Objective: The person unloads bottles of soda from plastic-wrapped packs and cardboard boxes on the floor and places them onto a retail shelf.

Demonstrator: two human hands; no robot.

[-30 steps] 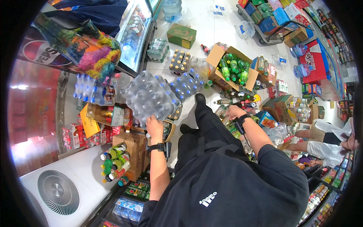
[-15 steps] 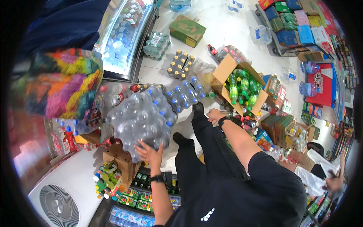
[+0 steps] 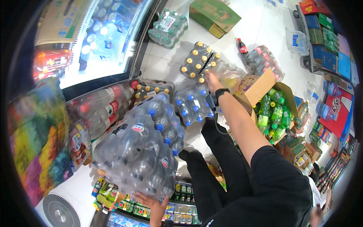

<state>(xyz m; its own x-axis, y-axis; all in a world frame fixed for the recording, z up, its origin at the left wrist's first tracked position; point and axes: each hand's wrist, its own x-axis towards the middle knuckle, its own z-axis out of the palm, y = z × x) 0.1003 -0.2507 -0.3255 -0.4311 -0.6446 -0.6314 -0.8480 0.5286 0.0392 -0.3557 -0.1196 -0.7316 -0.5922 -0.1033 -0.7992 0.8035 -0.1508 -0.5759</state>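
Observation:
My left hand (image 3: 151, 202) lies with outstretched fingers against the near end of a big shrink-wrapped pack of clear bottles (image 3: 138, 159); its fingertips are partly hidden. That pack leans over another wrapped pack with blue caps (image 3: 166, 121). My right hand (image 3: 212, 81) reaches forward with nothing visible in it, its fingers loosely extended. Below it stands a smaller pack of dark, blue-capped bottles (image 3: 191, 108). Just beyond is a pack of yellow-capped bottles (image 3: 198, 62), and beside it a crumpled clear plastic wrap (image 3: 228, 73).
An open carton of green bottles (image 3: 274, 113) stands to the right. Farther off are a red-capped cola pack (image 3: 264, 62), a green carton (image 3: 215, 17) and a loaded trolley (image 3: 321, 49). A lit chest cooler (image 3: 109, 41) and large red-labelled bottles (image 3: 106, 102) are at left.
My right hand has moved forward and left, over the blue-capped pack. The big wrapped pack appears larger and nearer, and my left hand is now lower on its near end. The view has shifted.

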